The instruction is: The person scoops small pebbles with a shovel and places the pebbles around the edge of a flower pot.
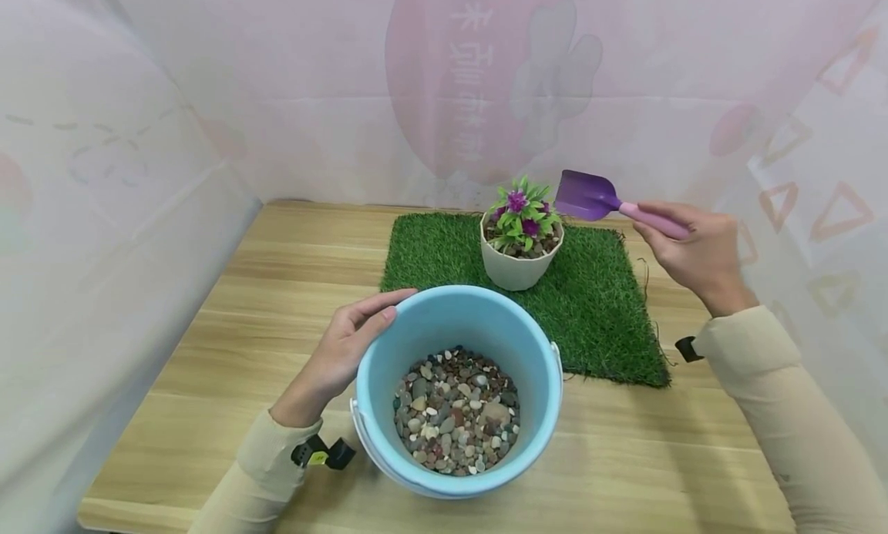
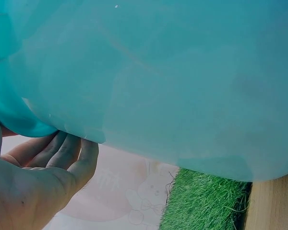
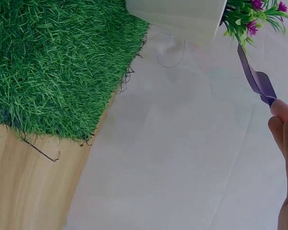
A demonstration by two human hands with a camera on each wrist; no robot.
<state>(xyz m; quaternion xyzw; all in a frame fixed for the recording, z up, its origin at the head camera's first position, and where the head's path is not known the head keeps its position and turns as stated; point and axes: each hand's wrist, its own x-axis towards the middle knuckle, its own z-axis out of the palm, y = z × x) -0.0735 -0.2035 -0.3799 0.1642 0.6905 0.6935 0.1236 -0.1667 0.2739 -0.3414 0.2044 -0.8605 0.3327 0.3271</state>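
A light blue bucket [image 1: 459, 484] stands near the front of the table with mixed pebbles [image 1: 458, 414] in its bottom. My left hand [image 1: 350, 337] holds its left rim, the thumb at the top edge; the left wrist view shows the fingers [image 2: 69, 151] against the outer wall. Raised at the right, my right hand [image 1: 701, 245] grips the pink handle of a small purple shovel [image 1: 586, 195]. The shovel's blade is beside the flowers of a white pot [image 1: 516, 268], apart from the pot's rim. Purple flowers [image 1: 516, 201] and green leaves rise from pebbles in the pot.
Under the pot lies a green artificial grass mat [image 1: 603, 318] with frayed edges, partly behind the bucket. The wooden table [image 1: 229, 364] reaches back to a printed white and pink cloth [image 1: 312, 133], which also hangs at both sides.
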